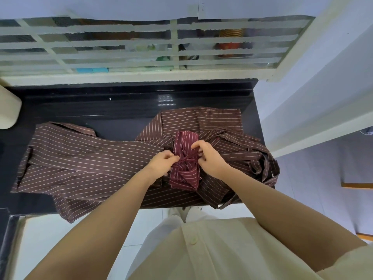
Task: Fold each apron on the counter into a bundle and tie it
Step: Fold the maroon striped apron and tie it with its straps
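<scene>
Closest to me, my left hand [163,161] and right hand [210,158] meet over the folded dark-red, white-striped apron bundle [184,177]. The bundle lies on top of the other cloth, near the counter's front edge. Both sets of fingers are curled, pinching the thin dark-red tie string [188,157] that crosses the bundle's waist. The knot looks half-formed, so I judge this one folded and wrapped but not yet cinched. Beneath and beyond it, the brown white-striped aprons [80,158] sprawl unfolded, one stretched left and more heaped right with loose straps; I cannot tell how many. Those are left to fold and tie. Farther back, the glossy black stone counter [121,106] runs to a white barred window [173,47].
</scene>
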